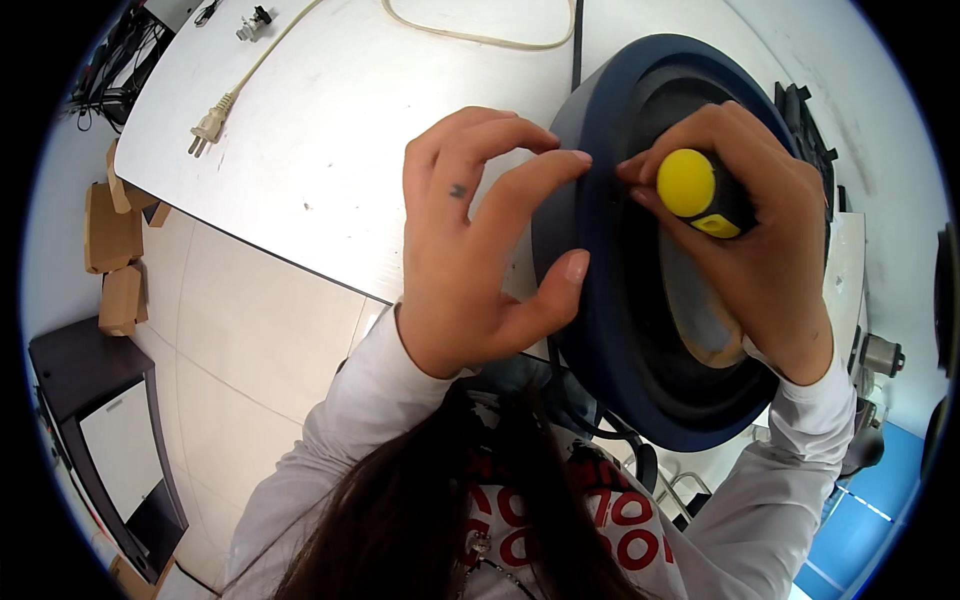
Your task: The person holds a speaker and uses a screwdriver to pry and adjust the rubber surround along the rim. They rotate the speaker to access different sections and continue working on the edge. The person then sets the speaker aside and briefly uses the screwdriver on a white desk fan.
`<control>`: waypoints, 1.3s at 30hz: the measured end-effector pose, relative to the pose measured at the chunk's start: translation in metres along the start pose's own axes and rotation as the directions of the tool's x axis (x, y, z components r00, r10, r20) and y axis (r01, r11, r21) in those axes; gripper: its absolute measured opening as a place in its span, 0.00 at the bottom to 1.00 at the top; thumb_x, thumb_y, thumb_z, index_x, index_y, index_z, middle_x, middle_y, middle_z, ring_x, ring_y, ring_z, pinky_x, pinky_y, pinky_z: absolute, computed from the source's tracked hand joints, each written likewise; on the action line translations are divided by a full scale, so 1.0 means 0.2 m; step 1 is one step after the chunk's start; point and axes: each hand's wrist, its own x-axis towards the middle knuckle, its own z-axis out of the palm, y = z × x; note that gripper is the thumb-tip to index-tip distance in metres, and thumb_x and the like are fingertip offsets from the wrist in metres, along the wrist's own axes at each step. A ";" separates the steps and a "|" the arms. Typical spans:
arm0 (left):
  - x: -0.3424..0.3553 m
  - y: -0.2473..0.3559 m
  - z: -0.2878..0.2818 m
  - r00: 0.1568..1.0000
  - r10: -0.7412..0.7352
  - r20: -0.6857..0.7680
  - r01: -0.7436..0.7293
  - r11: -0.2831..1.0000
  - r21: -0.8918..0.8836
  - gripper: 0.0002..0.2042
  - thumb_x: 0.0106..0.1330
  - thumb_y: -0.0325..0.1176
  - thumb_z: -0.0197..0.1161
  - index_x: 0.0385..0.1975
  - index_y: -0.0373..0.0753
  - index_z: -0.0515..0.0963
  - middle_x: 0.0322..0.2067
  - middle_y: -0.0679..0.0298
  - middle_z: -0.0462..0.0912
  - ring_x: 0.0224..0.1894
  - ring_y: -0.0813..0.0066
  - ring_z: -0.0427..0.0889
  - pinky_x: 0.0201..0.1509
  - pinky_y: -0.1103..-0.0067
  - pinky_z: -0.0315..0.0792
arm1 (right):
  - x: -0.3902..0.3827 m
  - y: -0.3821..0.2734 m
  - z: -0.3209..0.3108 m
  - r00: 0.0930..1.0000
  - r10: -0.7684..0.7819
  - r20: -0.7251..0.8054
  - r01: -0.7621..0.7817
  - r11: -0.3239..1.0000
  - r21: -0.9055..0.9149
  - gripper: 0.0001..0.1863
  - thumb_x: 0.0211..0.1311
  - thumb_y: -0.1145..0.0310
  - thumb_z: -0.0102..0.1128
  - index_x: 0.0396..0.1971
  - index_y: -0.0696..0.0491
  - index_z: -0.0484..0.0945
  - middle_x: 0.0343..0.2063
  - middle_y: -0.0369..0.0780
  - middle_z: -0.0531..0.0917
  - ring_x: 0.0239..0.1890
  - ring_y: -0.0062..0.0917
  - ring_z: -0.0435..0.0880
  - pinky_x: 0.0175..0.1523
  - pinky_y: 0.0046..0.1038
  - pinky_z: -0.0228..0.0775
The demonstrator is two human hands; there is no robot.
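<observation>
A large round dark-blue housing (585, 320) with a black recessed inside stands tilted on the table's right part. My right hand (775, 240) is closed round a screwdriver (686, 183) with a yellow and black handle, its butt end toward me. The shaft and tip of the screwdriver are hidden behind the handle and hand. Below that hand, a greyish oval opening shows in the middle of the housing. My left hand (465, 225) is open at the housing's left rim, fingers curved and spread. Its fingertips and thumb are at the rim; whether they press on it I cannot tell.
On the white table (330, 130) lie a beige cord with a two-pin plug (209, 125) and a small metal part (254, 23). Cardboard boxes (113, 228) and a dark cabinet (95, 370) stand on the left. A black cable hangs under the housing.
</observation>
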 end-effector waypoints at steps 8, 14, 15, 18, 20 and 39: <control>-0.01 0.02 0.00 1.000 0.000 0.001 0.000 1.000 0.014 0.24 0.47 0.33 0.66 0.49 0.39 0.77 0.50 0.55 0.74 0.56 0.52 0.68 0.59 0.62 0.63 | -0.01 -0.01 0.00 0.993 -0.117 0.003 0.116 0.989 -0.095 0.12 0.46 0.83 0.71 0.31 0.55 0.80 0.30 0.37 0.85 0.37 0.26 0.85 0.42 0.24 0.77; 0.00 0.00 0.00 1.000 0.004 0.004 -0.004 1.000 0.004 0.24 0.48 0.33 0.66 0.50 0.39 0.77 0.49 0.55 0.74 0.56 0.52 0.68 0.58 0.62 0.64 | 0.00 -0.02 0.01 0.981 -0.193 0.000 0.192 0.973 -0.127 0.13 0.44 0.82 0.72 0.31 0.54 0.82 0.30 0.36 0.85 0.35 0.27 0.84 0.41 0.24 0.76; 0.00 0.00 0.00 1.000 0.006 0.005 -0.006 1.000 0.007 0.24 0.48 0.33 0.66 0.50 0.39 0.77 0.49 0.55 0.73 0.56 0.52 0.68 0.58 0.61 0.64 | 0.00 -0.02 0.01 0.983 -0.186 -0.002 0.184 0.976 -0.114 0.13 0.44 0.82 0.72 0.32 0.54 0.82 0.31 0.36 0.85 0.34 0.27 0.84 0.41 0.24 0.75; -0.01 -0.01 0.00 1.000 0.010 0.001 -0.010 1.000 0.010 0.25 0.48 0.33 0.66 0.50 0.39 0.77 0.49 0.55 0.73 0.56 0.52 0.68 0.58 0.61 0.64 | 0.00 -0.02 0.02 0.987 -0.158 -0.005 0.157 0.984 -0.088 0.14 0.45 0.81 0.73 0.34 0.54 0.82 0.31 0.36 0.85 0.34 0.27 0.84 0.40 0.25 0.75; -0.01 0.00 0.00 1.000 0.012 -0.002 -0.012 1.000 0.008 0.25 0.48 0.33 0.66 0.50 0.39 0.76 0.49 0.55 0.73 0.56 0.52 0.68 0.58 0.61 0.64 | 0.00 -0.02 0.02 0.989 -0.149 -0.015 0.147 0.987 -0.068 0.15 0.46 0.80 0.73 0.36 0.54 0.81 0.32 0.37 0.85 0.35 0.27 0.84 0.41 0.25 0.76; -0.01 0.00 0.00 1.000 0.003 0.005 -0.003 1.000 0.020 0.25 0.48 0.33 0.66 0.50 0.40 0.77 0.49 0.55 0.73 0.56 0.52 0.68 0.58 0.61 0.64 | 0.00 -0.01 0.01 0.989 -0.146 -0.020 0.144 0.986 -0.081 0.15 0.47 0.81 0.73 0.36 0.54 0.80 0.31 0.38 0.85 0.35 0.27 0.87 0.43 0.24 0.78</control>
